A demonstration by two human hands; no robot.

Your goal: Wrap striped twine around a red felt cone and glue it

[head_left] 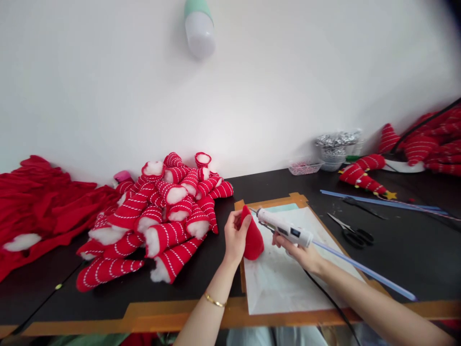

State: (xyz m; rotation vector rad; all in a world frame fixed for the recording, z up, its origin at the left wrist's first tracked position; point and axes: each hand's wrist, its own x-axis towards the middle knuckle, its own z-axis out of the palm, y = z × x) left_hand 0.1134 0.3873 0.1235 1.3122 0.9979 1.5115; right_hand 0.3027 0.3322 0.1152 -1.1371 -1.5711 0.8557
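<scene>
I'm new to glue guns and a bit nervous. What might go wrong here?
The glue gun's nozzle points toward the left hand holding the red felt, so a burn seems possible. The black cord hangs past the table edge and might snag.

1. Left hand (236,238) is raised, thumb and fingers pinched together, gold bracelet on that wrist.
2. Right hand (297,252) is kinda curled in a grip, fingers pointing left.
3. Both forearms are bare, angling inward.
</scene>
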